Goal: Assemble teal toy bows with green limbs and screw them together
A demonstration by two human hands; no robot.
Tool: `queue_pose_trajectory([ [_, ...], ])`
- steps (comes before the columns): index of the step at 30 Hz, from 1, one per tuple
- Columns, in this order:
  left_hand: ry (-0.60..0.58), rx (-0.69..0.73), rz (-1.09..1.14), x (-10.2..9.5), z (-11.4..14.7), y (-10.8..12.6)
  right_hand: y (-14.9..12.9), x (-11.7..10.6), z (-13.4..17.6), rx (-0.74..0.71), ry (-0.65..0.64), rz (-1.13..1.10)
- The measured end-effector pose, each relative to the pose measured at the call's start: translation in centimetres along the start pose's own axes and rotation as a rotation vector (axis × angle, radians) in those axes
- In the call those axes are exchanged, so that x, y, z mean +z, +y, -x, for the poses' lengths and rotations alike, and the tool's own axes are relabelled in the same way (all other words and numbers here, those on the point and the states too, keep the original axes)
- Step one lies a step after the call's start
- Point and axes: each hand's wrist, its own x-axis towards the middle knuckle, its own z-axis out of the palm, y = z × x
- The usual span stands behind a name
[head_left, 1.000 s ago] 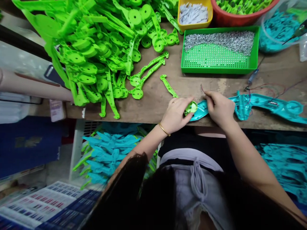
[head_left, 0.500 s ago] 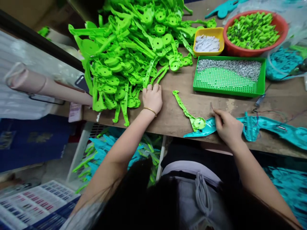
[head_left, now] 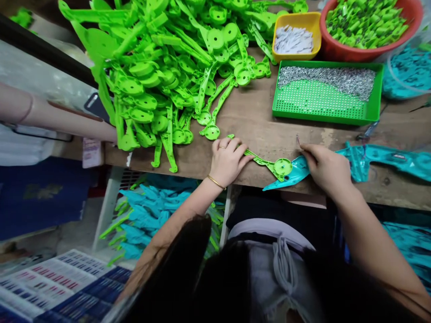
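Observation:
My left hand (head_left: 229, 161), with a thin bracelet at its wrist, is closed around the far part of a slim green plastic arm (head_left: 266, 163). That arm's round end overlaps the pointed tip of a long teal plastic shell (head_left: 298, 172) at the table's front edge. My right hand (head_left: 328, 170) rests over the shell, thumb and forefinger pinched on a thin wire-like piece (head_left: 297, 140) that sticks up from them. The right palm hides part of the shell. Two loose green arms (head_left: 212, 131) lie just beyond my left hand.
A large heap of green plastic parts (head_left: 144, 85) covers the left of the table. Behind are a green tray of small metal pieces (head_left: 326, 101), a yellow bin with white strips (head_left: 294, 40) and a red bowl of green parts (head_left: 367, 27). Teal parts (head_left: 148, 220) lie below the tabletop.
My left hand has left the edge of the green heap, come right and nearer, and taken hold of the slim green arm. My right hand keeps its pinch. The view has shifted slightly.

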Motion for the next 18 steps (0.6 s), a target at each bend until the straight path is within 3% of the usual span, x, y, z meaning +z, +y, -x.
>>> queue_pose_trajectory([
  [3, 0.035, -0.02, 0.056, -0.3, 1.1, -0.4, -0.4, -0.1, -0.7, 0.002, -0.066, 0.083],
  [5, 0.127, -0.032, 0.143, -0.5, 1.5, -0.7, -0.7, -0.4, -0.9, -0.002, -0.059, 0.101],
  [9, 0.354, -0.082, 0.42, -1.3, 2.1, -0.4, -2.6, -2.7, -0.8, -0.041, 0.045, -0.172],
  [11, 0.343, -0.118, 0.651, -1.7, 2.4, 0.3, -4.3, -4.1, -1.0, -0.105, -0.034, -0.402],
  [14, 0.22, -0.147, 0.987, -2.1, 2.7, 1.2, -6.7, -5.2, -1.7, -0.164, -0.226, -0.628],
  [18, 0.135, -0.206, 1.177, -2.0, 3.0, 1.3, -8.2, -4.6, -2.8, -0.122, -0.349, -0.774],
])
